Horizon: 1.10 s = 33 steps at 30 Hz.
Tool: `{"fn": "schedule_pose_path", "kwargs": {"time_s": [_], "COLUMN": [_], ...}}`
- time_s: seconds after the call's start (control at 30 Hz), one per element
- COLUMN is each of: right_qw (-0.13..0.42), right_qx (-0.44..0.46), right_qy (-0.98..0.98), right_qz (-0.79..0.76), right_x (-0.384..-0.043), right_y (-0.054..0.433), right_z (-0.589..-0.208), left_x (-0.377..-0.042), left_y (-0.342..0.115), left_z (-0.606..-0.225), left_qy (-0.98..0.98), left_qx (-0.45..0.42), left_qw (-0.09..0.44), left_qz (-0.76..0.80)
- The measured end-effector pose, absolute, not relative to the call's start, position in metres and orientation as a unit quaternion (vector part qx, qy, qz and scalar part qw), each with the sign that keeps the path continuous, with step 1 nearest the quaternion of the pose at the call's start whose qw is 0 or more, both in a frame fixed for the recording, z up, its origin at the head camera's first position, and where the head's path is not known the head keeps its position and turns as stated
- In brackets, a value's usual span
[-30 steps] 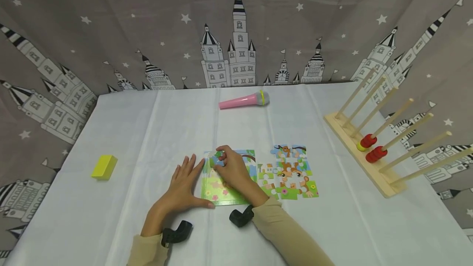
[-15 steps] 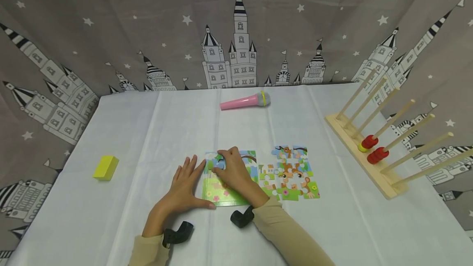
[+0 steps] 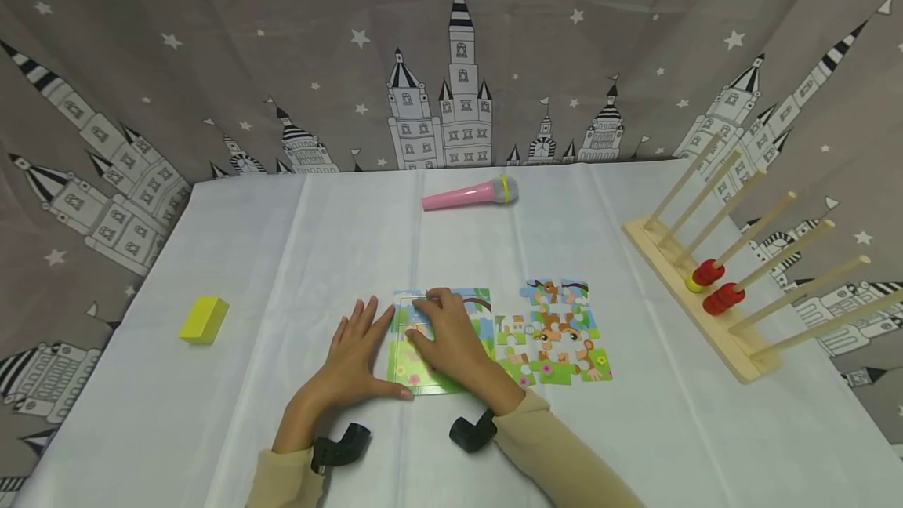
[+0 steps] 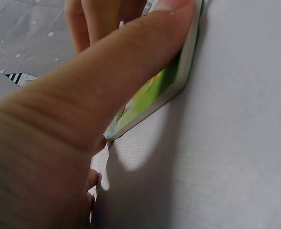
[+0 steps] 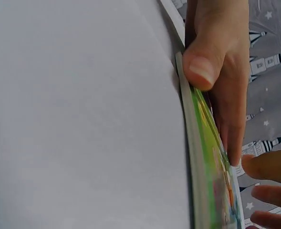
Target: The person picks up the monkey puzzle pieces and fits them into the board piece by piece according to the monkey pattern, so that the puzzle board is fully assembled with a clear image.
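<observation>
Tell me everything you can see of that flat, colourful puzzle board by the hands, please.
The flat, rectangular, cardboard-looking puzzle board has a pale edge and a printed green-and-blue scene with pink flowers and a brown branch. It lies on the white cloth. The bare left hand touches its left side, thumb at the near corner; the bare right hand hides its middle.

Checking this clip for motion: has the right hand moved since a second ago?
Yes, slightly: in the head view, the right hand has drawn back, farther from the pink microphone.
</observation>
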State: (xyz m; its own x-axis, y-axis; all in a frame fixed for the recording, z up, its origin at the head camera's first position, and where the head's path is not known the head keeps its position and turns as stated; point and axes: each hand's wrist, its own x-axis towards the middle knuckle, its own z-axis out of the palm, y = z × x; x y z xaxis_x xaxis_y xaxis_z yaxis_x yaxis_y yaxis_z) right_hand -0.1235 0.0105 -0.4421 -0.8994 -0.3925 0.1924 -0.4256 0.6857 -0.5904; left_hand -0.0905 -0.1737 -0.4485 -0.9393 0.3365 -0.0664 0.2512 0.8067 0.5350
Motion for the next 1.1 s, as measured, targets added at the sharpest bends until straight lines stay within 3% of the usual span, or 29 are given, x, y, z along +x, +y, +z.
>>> {"fn": "schedule_pose_path", "kwargs": {"time_s": [0.33, 1.1], "right_qw": [-0.015, -0.029], "right_qx": [0.326, 0.323], "right_qy": [-0.927, -0.924], "right_qz": [0.186, 0.201], "right_x": [-0.108, -0.107], "right_y": [0.018, 0.019], "right_z": [-0.442, -0.443], "left_x": [-0.09, -0.09], "left_y": [-0.175, -0.174], "left_z": [-0.446, -0.447], "left_qy": [0.946, 0.944], "left_qx": [0.152, 0.151], "left_qw": [0.09, 0.094], "left_qz": [0.271, 0.277]}}
